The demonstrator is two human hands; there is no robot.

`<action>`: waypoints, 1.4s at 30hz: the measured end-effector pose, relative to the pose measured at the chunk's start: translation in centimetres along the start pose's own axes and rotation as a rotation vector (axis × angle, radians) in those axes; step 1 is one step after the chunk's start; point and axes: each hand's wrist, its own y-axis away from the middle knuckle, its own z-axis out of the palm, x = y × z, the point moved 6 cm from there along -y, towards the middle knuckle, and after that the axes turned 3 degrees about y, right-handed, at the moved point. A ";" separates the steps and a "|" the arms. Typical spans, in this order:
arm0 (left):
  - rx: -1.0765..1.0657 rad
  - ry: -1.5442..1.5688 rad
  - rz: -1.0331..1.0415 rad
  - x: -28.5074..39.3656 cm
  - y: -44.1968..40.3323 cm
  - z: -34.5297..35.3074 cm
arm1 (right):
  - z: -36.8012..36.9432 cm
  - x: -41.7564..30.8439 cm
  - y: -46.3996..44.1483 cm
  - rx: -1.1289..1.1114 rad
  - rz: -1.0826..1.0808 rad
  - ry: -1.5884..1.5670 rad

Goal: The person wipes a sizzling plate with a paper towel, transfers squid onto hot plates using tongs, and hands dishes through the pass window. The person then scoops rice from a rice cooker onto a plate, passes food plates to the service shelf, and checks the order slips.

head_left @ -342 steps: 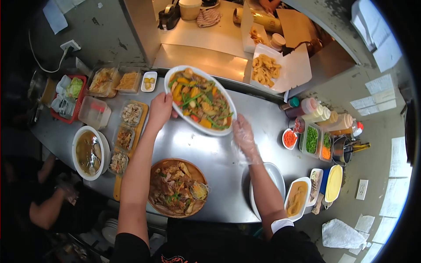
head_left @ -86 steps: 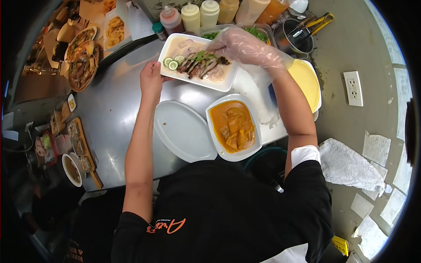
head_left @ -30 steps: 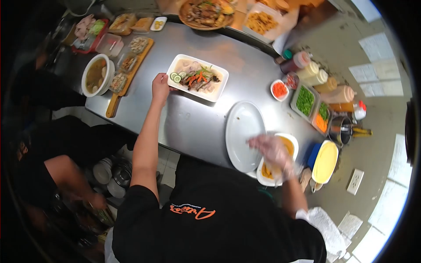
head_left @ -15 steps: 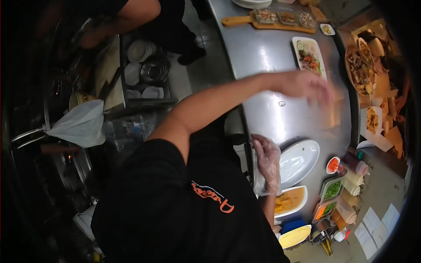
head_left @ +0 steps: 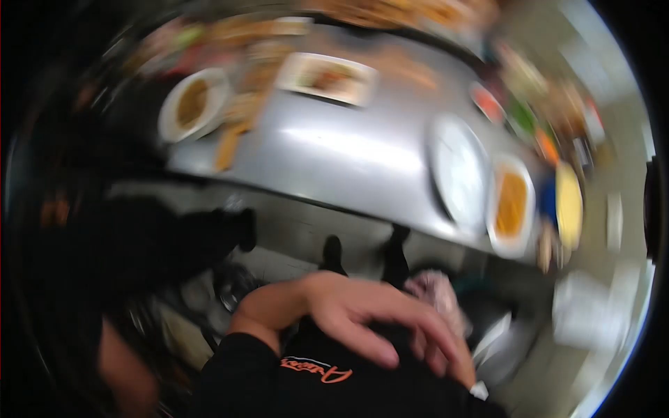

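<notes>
My left hand (head_left: 380, 313), bare, hangs in the air in front of my black shirt. Its thumb and fingers are apart, and nothing is held. My right hand (head_left: 439, 296), in a clear plastic glove, is low beside it, partly behind the left; blur hides whether its fingers are closed. Beyond both hands is the steel counter (head_left: 348, 157). Nearest to them on it are a white oval plate (head_left: 460, 171) and a white dish of orange-yellow food (head_left: 512, 202), both near the counter's front edge at the right.
Further back lie a rectangular plate (head_left: 359, 94) of food, a wooden board (head_left: 226, 146) and a bowl (head_left: 198, 104) of brown food. A yellow oval dish (head_left: 569, 205) stands at the right. Another person's dark-clothed leg (head_left: 202, 226) is at the left.
My view has swung round, so the counter now lies across the top. My left hand has drawn back from over the counter to my body. My gloved right hand has lowered off the counter.
</notes>
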 end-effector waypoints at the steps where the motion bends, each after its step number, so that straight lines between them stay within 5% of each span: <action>1: 0.084 -0.031 -0.170 -2.5 1.2 -1.1 | -0.8 -0.4 3.2 0.104 0.047 0.067; 4: 0.529 -0.287 -0.791 -12.8 6.1 -3.7 | 1.5 3.7 15.1 0.253 0.159 0.070; 6: 0.433 -0.783 -0.992 -17.7 9.7 -5.0 | 6.0 8.1 22.6 0.368 0.448 0.097; 7: 0.316 -0.799 -1.116 -18.8 9.5 -5.3 | 8.2 9.7 25.1 0.111 0.687 0.267; 10: 0.215 -0.403 -1.114 -22.7 7.7 -2.6 | 15.6 12.9 35.3 0.168 1.027 0.001; 12: 0.101 -0.448 -1.130 -24.5 4.0 -1.1 | 25.2 16.2 39.7 -0.009 1.113 -0.143; 14: -0.066 -0.586 -1.146 -27.6 1.2 0.1 | 36.1 19.1 40.7 -0.273 0.897 -0.138; 16: -0.357 -0.670 -1.200 -35.7 -1.1 3.0 | 41.9 24.2 44.6 -0.078 1.091 -0.298; 18: -0.476 -0.645 -1.279 -42.7 1.4 4.1 | 45.9 29.3 49.0 0.418 1.534 -0.595; 21: -0.754 -0.623 -1.379 -50.8 4.2 8.1 | 52.8 36.2 52.4 1.001 1.750 -0.921; 29: -0.759 -0.719 -1.368 -55.3 4.8 10.1 | 60.1 40.8 49.6 1.576 1.507 -1.764; 39: -0.729 -0.666 -1.411 -48.1 -1.9 7.8 | 69.4 30.0 56.3 1.996 1.461 -1.879; 40: -0.439 -0.910 -1.267 -46.6 -6.9 7.7 | 59.2 23.2 56.5 1.953 1.502 -1.745; 42: -0.082 -1.115 -0.358 -44.4 -17.9 6.4 | 57.1 15.9 57.4 1.963 1.524 -1.772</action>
